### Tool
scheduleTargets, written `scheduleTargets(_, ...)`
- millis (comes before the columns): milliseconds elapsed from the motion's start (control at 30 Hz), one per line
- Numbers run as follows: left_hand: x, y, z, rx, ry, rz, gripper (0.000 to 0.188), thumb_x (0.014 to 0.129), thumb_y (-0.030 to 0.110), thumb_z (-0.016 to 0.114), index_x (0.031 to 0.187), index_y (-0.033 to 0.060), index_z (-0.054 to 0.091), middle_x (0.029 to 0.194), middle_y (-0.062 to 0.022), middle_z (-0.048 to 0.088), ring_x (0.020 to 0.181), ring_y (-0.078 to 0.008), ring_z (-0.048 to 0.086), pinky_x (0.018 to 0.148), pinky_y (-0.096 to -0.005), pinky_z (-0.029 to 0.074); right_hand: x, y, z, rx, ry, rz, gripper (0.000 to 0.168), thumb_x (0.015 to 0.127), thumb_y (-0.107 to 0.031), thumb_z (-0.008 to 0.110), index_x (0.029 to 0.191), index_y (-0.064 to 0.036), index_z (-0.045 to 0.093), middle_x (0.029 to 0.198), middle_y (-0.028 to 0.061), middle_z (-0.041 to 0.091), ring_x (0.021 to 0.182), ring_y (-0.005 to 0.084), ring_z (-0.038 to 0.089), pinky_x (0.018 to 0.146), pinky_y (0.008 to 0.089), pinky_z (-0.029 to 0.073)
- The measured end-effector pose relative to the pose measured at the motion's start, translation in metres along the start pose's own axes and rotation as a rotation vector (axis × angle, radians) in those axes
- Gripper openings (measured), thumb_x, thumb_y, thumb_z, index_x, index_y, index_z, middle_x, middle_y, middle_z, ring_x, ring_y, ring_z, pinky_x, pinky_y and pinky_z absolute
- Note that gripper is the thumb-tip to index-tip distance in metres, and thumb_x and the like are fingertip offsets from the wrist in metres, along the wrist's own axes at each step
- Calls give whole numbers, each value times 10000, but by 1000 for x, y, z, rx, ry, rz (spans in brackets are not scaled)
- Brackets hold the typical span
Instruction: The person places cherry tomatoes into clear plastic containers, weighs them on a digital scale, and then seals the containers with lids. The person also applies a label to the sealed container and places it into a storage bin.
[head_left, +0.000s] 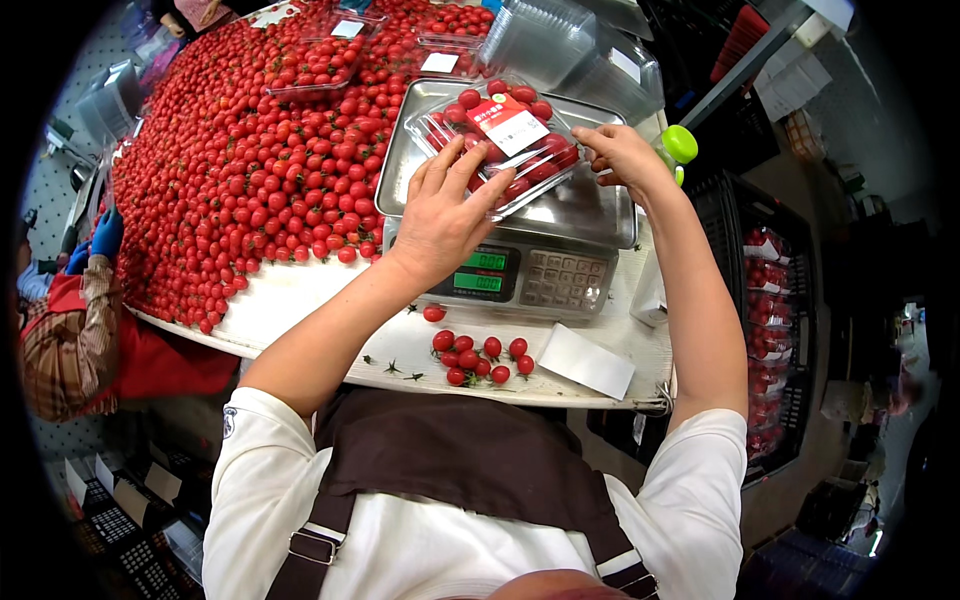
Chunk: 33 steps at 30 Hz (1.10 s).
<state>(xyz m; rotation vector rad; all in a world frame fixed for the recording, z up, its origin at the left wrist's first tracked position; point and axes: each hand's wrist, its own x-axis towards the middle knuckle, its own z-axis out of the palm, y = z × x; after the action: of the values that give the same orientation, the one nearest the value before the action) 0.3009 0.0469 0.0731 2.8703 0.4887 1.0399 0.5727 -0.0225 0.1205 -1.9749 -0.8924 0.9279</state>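
Note:
A clear plastic clamshell (536, 176) full of red cherry tomatoes sits at a slant over the steel pan (600, 217) of a digital scale. Its lid bears a red and white label (510, 124) with printing. My left hand (442, 214) holds the clamshell's near left side, fingers spread over the lid. At the right edge of the pack is my right hand (622, 157), thumb and forefinger close together by the lid's rim. Whether they pinch it cannot be made out. Below the pan, the scale's keypad (564, 277) faces me, and its green displays (480, 282) are lit.
Loose cherry tomatoes (277, 180) cover the table's left, with a filled clamshell (319, 71) among them. Stacked empty clamshells (540, 41) stand behind the scale. Several tomatoes (469, 358) and white paper (586, 361) lie in front. A black crate (772, 337) holds packs; a blue-gloved co-worker (109, 232) stands left.

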Motion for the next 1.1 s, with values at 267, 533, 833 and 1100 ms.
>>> scheduleTargets(267, 1, -6, 2, -50, -1, 24, 574, 783, 111, 724, 1335, 192, 590, 1454, -150, 460, 1379, -372, 390, 1087, -470, 339, -2, 18, 0, 29, 78, -96, 501, 893, -500, 676, 989, -13, 612, 806, 11, 587, 692, 97, 541, 623, 275, 477)
scheduleTargets(533, -31, 31, -20, -205, 88, 60, 593, 758, -14, 701, 1328, 60, 555, 1382, -215, 480, 1268, -381, 475, 1060, -465, 376, -131, 143, -70, 27, 803, -163, 356, 892, -299, 708, 1000, 33, 642, 803, 87, 676, 706, 167, 627, 656, 295, 511)
scheduleTargets(833, -16, 123, 16, -565, -127, 197, 516, 711, -9, 718, 1210, 68, 611, 1284, -191, 545, 1137, -358, 547, 954, -438, 431, -150, 226, -13, -32, 747, 246, 516, 779, -416, 789, 936, 50, 635, 935, 156, 644, 843, 258, 624, 789, 351, 495)
scheduleTargets(1100, 1, 173, 55, -748, -376, 130, 405, 805, 41, 644, 1204, 73, 583, 1280, -148, 523, 1111, -305, 560, 910, -409, 426, -156, 233, -4, 201, 952, 25, 274, 943, -206, 631, 860, 54, 650, 843, 82, 689, 768, 141, 603, 753, 274, 471)
